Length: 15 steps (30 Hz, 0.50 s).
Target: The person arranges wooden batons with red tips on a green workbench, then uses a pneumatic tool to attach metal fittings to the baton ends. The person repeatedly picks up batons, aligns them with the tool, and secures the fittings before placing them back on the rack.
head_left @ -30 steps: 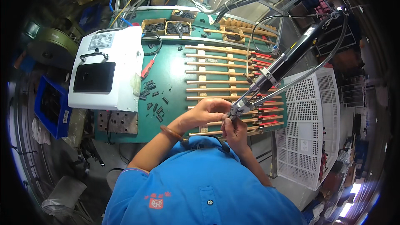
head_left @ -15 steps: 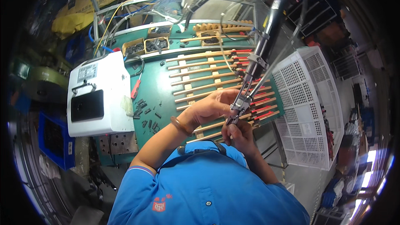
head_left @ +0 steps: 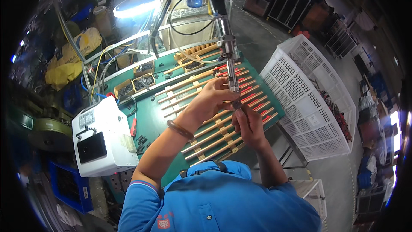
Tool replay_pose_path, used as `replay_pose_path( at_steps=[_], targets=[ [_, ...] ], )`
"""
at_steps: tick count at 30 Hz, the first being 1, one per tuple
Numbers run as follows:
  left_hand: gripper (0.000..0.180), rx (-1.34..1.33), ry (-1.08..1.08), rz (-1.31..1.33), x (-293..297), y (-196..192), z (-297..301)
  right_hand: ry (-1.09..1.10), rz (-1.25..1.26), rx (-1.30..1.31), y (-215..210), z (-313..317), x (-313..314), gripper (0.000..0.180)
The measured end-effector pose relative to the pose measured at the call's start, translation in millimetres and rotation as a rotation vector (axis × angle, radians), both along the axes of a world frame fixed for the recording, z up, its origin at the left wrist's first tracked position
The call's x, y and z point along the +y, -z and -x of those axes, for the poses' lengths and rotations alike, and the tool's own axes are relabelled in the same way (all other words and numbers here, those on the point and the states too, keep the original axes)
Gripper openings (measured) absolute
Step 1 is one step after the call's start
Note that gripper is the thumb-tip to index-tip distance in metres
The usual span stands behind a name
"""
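Observation:
A black and metal power screwdriver (head_left: 226, 38) hangs over the right part of the green bench, its nose pointing down. My left hand (head_left: 210, 101) is closed around the lower end of that nose. Just beneath the tip, my right hand (head_left: 251, 126) pinches a small dark part (head_left: 237, 104), mostly hidden by the fingers. Beside and under both hands, several slim wooden sticks (head_left: 216, 129) lie in a row on notched wooden supports. Red pieces (head_left: 246, 89) sit at the right ends of some sticks.
At the left stands a white machine (head_left: 105, 141) with a dark panel. Small boxes of black parts (head_left: 143, 81), a red-handled tool (head_left: 134, 126) and loose black pieces (head_left: 141, 144) are on the bench (head_left: 150, 122). A white perforated crate (head_left: 300, 107) stands right.
The view has turned, and the screwdriver now looks more upright. Both hands stay together at its tip; the right hand's thumb now points up along the small part.

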<state>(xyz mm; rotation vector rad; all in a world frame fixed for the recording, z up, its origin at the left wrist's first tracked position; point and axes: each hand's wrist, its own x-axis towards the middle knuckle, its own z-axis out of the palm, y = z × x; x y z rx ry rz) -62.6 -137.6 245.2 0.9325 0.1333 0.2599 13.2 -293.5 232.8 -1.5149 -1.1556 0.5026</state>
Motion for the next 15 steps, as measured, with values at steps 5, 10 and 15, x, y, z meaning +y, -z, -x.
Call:
replay_pose_path(
  at_steps=[5, 10, 15],
  targets=[
    [0.040, -0.066, -0.039, 0.070, -9.0, -0.9, 0.9, 0.083, -0.036, -0.207, 5.2, -5.9, -3.4, 0.020],
    [0.043, -0.073, -0.082, -0.027, -8.2, 1.8, 5.2, 0.003, -0.006, -0.056, 8.9, -8.6, -2.4, 0.023],
    [0.046, -0.140, 0.016, -0.063, -5.5, 9.4, 7.1, 0.003, 0.000, -0.090, 9.5, -8.5, -5.6, 0.020]
  ],
)
